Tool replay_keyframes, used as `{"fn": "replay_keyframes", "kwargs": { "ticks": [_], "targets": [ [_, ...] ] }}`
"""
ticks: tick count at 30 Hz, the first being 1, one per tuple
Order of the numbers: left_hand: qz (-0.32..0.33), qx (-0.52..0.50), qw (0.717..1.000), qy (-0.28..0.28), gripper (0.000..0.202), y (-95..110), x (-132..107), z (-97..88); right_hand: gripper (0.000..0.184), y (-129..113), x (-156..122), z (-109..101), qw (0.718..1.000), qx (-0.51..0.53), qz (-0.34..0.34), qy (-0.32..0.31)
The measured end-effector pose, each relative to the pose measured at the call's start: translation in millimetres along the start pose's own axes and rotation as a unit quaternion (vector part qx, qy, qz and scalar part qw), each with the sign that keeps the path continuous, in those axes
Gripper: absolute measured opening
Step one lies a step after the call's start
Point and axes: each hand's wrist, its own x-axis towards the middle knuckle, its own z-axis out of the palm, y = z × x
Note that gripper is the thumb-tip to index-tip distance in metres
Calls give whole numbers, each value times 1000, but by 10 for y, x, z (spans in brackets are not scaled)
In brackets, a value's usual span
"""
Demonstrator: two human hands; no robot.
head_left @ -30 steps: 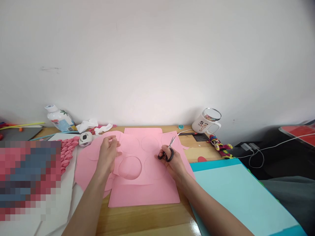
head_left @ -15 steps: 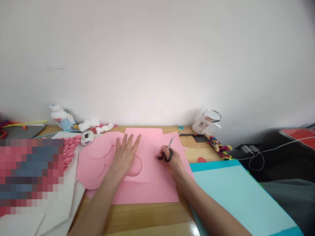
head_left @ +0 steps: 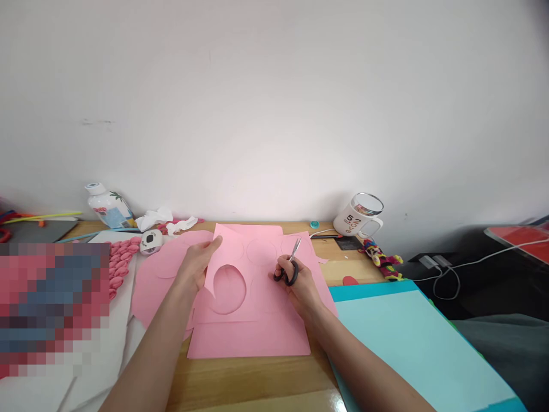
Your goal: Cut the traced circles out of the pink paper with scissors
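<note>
Left hand (head_left: 195, 268) pinches sheet (head_left: 266, 297) by its raised left edge | right hand (head_left: 301, 286) grips scissors (head_left: 288, 268), resting on sheet | sheet lies front-left of mug (head_left: 358, 216) | likely best: hold paper taut, turn sheet rather than scissors along drawn circles

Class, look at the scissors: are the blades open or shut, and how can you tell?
Shut: the scissors in the right hand show their blades as one thin silver strip, no gap.
</note>
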Motion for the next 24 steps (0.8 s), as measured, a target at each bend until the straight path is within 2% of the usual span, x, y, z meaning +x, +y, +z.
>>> {"fn": "replay_keyframes", "kwargs": {
  "ticks": [2,4,6,8,9,10,11,12,13,15,17,19,24],
  "targets": [
    [-25,28,999,-31,25,31,21,47,18,-14,-20,8,1000,-10,-4,-6],
    [-10,44,998,-35,36,73,-22,119,16,-53,-64,20,1000,-23,-11,-9],
    [25,37,998,-38,39,120,-120,201,14,-117,-142,45,998,-43,-34,-17],
    [59,11,998,-35,34,160,-247,288,11,-181,-242,82,986,-99,-94,-96],
    [100,-47,994,-10,33,171,-311,331,11,-201,-289,101,974,-116,-85,-173],
    [130,-108,985,42,32,174,-371,372,12,-209,-326,118,955,-126,-57,-261],
    [137,-161,974,80,29,169,-424,411,14,-204,-349,130,937,-125,-30,-324],
    [113,-201,969,91,26,154,-467,443,17,-186,-354,137,928,-125,-16,-352],
    [83,-227,967,85,23,134,-499,468,20,-160,-343,138,930,-132,-15,-342],
    [17,-247,968,49,23,84,-527,491,19,-102,-281,123,962,-138,-45,-230],
    [-14,-259,966,-10,28,42,-517,480,18,-66,-205,100,975,-153,-67,-146],
    [-20,-268,962,-44,31,19,-486,450,19,-62,-155,87,974,-166,-61,-142],
    [-38,-251,961,-112,35,4,-435,375,25,-91,-167,110,958,-179,-41,-221]
  ]
}}
